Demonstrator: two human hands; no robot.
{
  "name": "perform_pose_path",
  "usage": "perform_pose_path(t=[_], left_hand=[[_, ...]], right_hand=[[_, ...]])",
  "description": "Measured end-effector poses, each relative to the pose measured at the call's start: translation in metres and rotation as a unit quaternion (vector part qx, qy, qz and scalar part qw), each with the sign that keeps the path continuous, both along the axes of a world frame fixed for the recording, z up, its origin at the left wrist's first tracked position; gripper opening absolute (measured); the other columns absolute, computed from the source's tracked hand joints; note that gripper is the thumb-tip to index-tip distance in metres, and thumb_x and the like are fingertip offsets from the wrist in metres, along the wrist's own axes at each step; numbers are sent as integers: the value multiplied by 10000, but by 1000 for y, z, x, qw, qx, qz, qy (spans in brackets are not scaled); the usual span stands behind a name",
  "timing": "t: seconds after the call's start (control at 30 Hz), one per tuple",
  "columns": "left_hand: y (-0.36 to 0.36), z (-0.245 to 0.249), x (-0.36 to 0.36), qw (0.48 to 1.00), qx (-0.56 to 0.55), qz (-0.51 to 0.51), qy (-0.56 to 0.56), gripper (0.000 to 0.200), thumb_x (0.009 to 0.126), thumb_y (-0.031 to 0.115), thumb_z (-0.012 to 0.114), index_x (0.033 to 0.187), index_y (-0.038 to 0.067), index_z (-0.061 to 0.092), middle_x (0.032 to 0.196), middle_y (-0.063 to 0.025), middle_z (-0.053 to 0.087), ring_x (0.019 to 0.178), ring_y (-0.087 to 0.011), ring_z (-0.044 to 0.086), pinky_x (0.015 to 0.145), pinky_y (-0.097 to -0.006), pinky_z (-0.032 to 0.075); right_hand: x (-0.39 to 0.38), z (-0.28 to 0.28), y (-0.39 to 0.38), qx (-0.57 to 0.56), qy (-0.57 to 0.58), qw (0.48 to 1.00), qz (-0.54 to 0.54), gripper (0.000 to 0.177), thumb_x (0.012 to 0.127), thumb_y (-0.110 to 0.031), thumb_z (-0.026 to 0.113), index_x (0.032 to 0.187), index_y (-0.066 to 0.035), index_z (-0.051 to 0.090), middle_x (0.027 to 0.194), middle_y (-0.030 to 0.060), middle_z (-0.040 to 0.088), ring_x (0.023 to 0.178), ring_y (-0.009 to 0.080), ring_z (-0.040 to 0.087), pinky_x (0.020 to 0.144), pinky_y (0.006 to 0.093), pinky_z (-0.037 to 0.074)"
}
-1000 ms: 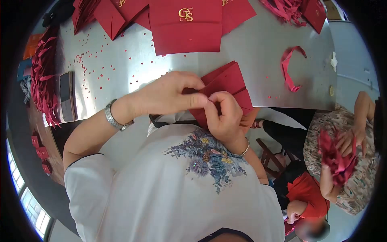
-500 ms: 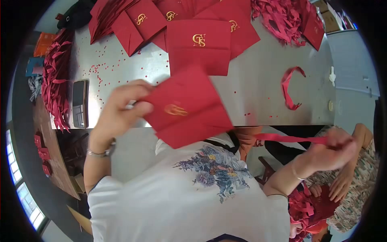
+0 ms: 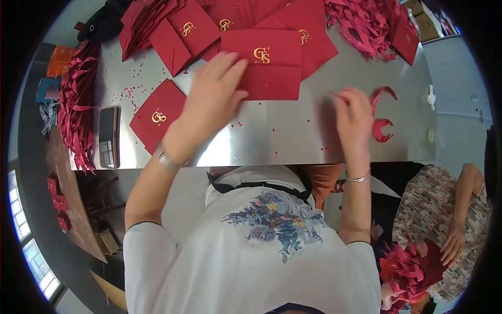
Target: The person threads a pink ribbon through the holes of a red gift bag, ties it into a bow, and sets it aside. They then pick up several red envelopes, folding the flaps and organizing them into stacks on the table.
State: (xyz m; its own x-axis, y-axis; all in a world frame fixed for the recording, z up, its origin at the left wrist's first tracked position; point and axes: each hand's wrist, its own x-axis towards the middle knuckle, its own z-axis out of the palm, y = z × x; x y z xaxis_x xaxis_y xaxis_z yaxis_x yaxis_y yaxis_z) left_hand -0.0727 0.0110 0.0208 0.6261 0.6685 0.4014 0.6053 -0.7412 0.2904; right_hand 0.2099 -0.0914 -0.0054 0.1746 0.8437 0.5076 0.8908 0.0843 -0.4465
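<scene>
My left hand (image 3: 213,97) is open, fingers spread and thumb apart, at the left edge of a flat red paper bag (image 3: 277,78) with a gold monogram. Its palm faces down and hides that edge. Another flat red bag (image 3: 158,116), with the same gold mark, lies on the metal table, partly behind my left wrist. My right hand (image 3: 353,115) is above the table's right part, thumb and fingertips pinched together; what is in the pinch, if anything, cannot be made out. Just beside it lies a curled red ribbon (image 3: 384,131), partly hidden by the hand.
More red bags (image 3: 193,26) are heaped at the table's far side. Piles of red ribbon lie at the back right (image 3: 361,29) and along the left edge (image 3: 77,110). A phone (image 3: 109,137) rests near the left front. A co-worker's hand (image 3: 454,243) and red ribbons are at lower right.
The red bag from my left hand now lies on the table at left, and that hand has moved to another bag. My right hand has swung in over the table; the ribbon strip it held no longer shows.
</scene>
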Motion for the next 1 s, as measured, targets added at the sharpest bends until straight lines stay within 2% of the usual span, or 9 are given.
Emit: perform_pose_path(t=[0.07,0.2,0.37,0.47,0.57,0.73,0.87,0.93,1.0], left_hand=[[12,-16,22,997,66,-2,46,432,715,115,705,1126,50,587,1123,-117,560,1091,-300,518,889,-410,398],[12,-3,28,998,26,2,63,322,712,108,700,1018,58,615,1002,-91,589,975,-286,547,803,-405,406],[6,30,37,991,-109,23,-71,171,723,97,690,878,40,644,822,-104,620,814,-304,588,720,-403,427],[2,52,46,969,-175,32,-169,160,732,61,684,868,-10,637,793,-131,627,711,-292,611,647,-367,467],[6,65,51,963,-202,43,-172,163,765,37,703,897,-16,622,736,-34,576,676,-108,517,634,-249,434],[14,63,53,931,-287,48,-219,144,774,33,686,894,-13,623,738,-42,578,664,-122,526,623,-257,436],[5,58,52,932,-277,26,-233,153,763,30,680,899,-15,625,780,-81,597,678,-172,562,627,-288,451],[-1,56,51,950,-228,11,-213,163,767,28,679,915,-17,628,800,-87,599,687,-172,564,629,-290,456],[-9,57,54,955,-225,1,-190,186,765,30,683,939,-13,633,803,-96,601,697,-180,577,641,-293,465]], right_hand=[[-10,-15,-5,-89,-28,996,-7,176,810,-138,634,968,-61,613,1051,109,608,1024,291,553,897,410,400],[-33,-14,-13,-87,-90,990,-59,379,810,-148,622,1169,-50,546,1208,141,536,1129,304,497,951,443,367],[-78,6,2,25,-32,998,52,481,752,-118,661,1225,-119,571,1318,236,434,1181,391,444,973,487,352],[-81,16,14,81,-59,995,20,457,736,-110,665,1189,-147,620,1362,262,391,1221,405,413,970,480,349],[-73,22,15,115,-98,988,14,412,726,-98,662,1137,-119,642,1364,240,413,1227,387,417,971,473,348],[-56,32,3,138,-71,987,50,277,729,-43,637,1005,-55,647,1312,200,491,1206,371,447,965,458,362],[-54,36,2,169,143,975,-2,275,815,-22,614,1084,3,567,1256,190,526,1150,321,501,922,395,429],[-60,42,3,146,403,903,41,384,870,-77,616,1214,22,479,1200,169,564,1065,238,560,869,350,470],[-56,44,2,50,491,868,51,427,883,-85,611,1259,24,439,1172,156,580,1025,212,577,845,328,482]])
